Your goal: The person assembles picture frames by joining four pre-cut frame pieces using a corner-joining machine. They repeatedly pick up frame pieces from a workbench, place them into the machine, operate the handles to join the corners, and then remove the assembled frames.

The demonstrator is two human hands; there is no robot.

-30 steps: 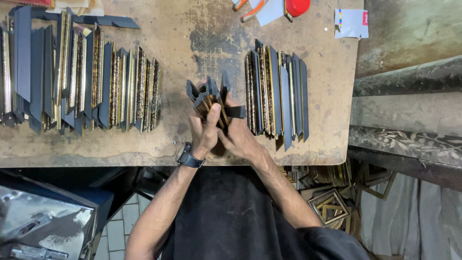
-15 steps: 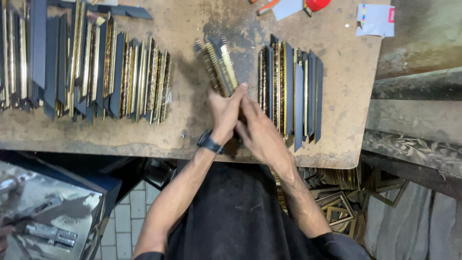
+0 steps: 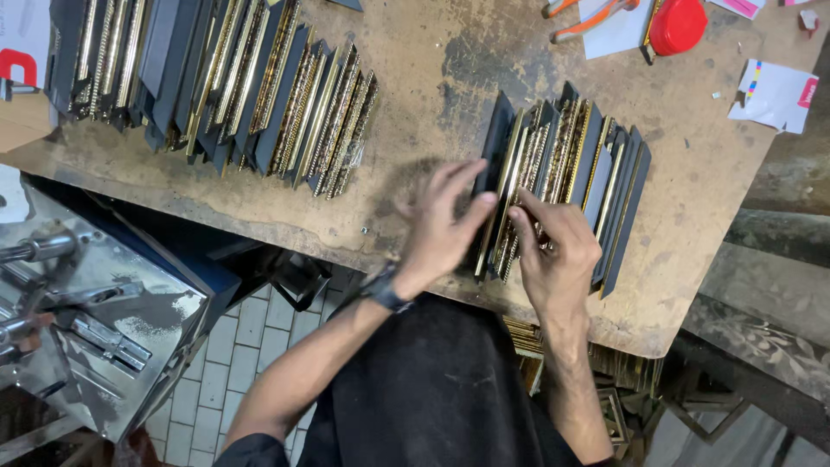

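pressing both hands (image 3: 497,229) against ridged gilt-and-black moulding strips (image 3: 566,177) on worn wood.

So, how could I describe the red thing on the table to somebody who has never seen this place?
Start at the worn wooden table and go to its far right corner, beyond the row of frame strips that both hands touch. There, next to a white paper, lies the red round thing. It is the only solid red, rounded object; everything near it is flat paper or long strips.
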